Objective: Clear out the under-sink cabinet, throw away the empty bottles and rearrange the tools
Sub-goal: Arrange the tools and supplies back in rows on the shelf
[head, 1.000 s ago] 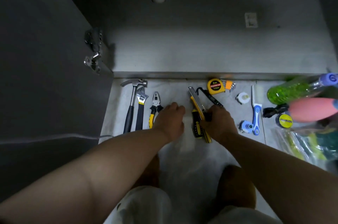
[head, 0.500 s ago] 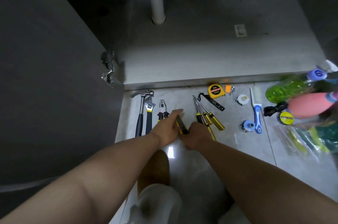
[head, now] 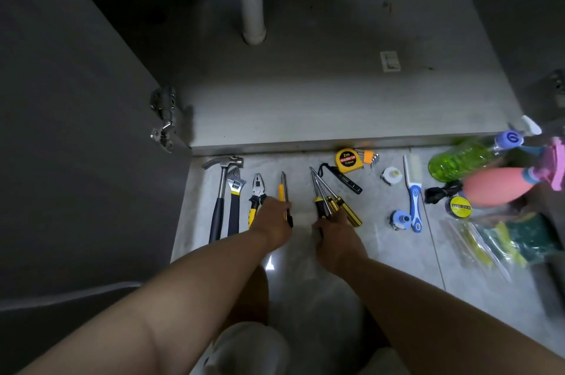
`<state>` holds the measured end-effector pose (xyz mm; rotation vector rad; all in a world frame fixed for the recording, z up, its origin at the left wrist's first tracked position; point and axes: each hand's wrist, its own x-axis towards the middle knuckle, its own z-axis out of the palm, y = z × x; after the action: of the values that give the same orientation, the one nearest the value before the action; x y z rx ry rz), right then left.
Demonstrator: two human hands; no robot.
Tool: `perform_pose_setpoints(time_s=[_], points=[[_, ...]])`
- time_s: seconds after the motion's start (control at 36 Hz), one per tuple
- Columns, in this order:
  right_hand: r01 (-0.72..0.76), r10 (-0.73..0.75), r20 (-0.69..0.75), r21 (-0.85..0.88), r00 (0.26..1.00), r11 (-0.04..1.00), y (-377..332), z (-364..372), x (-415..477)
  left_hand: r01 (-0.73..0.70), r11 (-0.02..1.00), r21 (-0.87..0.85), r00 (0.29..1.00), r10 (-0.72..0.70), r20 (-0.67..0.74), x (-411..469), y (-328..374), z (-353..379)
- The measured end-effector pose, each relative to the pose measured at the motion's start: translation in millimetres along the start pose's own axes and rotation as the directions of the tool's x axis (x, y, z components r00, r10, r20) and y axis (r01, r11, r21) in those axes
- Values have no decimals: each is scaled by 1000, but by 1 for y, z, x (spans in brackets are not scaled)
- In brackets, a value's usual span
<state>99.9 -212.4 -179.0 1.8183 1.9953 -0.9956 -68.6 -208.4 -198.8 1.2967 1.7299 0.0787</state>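
The left hand curls its fingers round a thin, flat metal knife; the right hand grips long screwdrivers by their round plastic handles.

One hammer, one wrench, one pair of pliers, one utility knife, three screwdrivers — plus one tape measure, one brush, two bottles.
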Motion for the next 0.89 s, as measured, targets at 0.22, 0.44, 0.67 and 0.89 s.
perform_pose_setpoints(time_s=[0.22, 0.44, 0.67, 0.89], points=[[32, -32, 14, -37, 999, 999, -7, 4, -1, -1, 983, 185, 999, 11, -49, -10, 6, -8], [146, -143, 63, -35, 988, 989, -14, 5, 5, 8, 883, 469, 995, 40, -94, -14, 5, -12], [202, -206, 45, 83, 977, 976, -8, 10, 3, -45, 822, 567, 989, 115, -89, -17, 0, -8], [47, -49, -228, -14, 972, 999, 9, -3, 2, -175, 797, 578, 954, 282, -100, -15, 5, -2]])
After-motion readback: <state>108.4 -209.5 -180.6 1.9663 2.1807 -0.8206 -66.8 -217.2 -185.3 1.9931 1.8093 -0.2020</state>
